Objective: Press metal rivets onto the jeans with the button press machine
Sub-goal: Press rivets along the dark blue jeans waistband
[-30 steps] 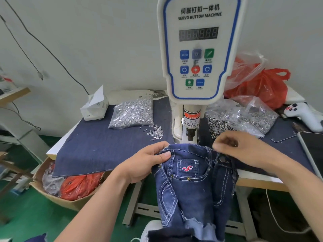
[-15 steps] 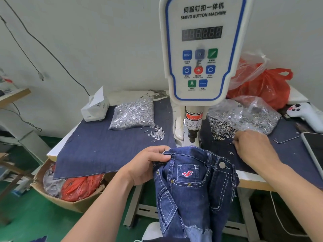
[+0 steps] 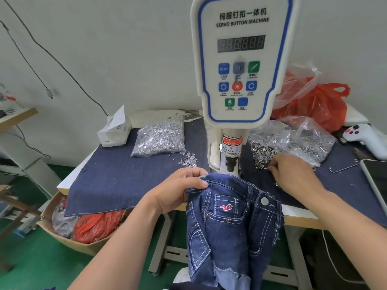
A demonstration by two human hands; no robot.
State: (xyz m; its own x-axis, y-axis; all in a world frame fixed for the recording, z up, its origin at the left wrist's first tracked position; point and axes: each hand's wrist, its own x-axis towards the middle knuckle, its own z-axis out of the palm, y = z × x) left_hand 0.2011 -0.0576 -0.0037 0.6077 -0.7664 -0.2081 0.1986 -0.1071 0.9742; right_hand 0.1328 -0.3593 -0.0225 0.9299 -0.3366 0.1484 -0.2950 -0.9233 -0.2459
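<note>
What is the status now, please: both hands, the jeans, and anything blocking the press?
Left hand grips jeans at waistband. Right hand, fingers at loose rivet pile; pinch not visible. Jeans not under press head; nothing blocking.

Even, soft daylight fills the scene, shadows faint. Wide-angle distortion bends the edges. The plastic bags show glare; fine details look slightly soft.
</note>
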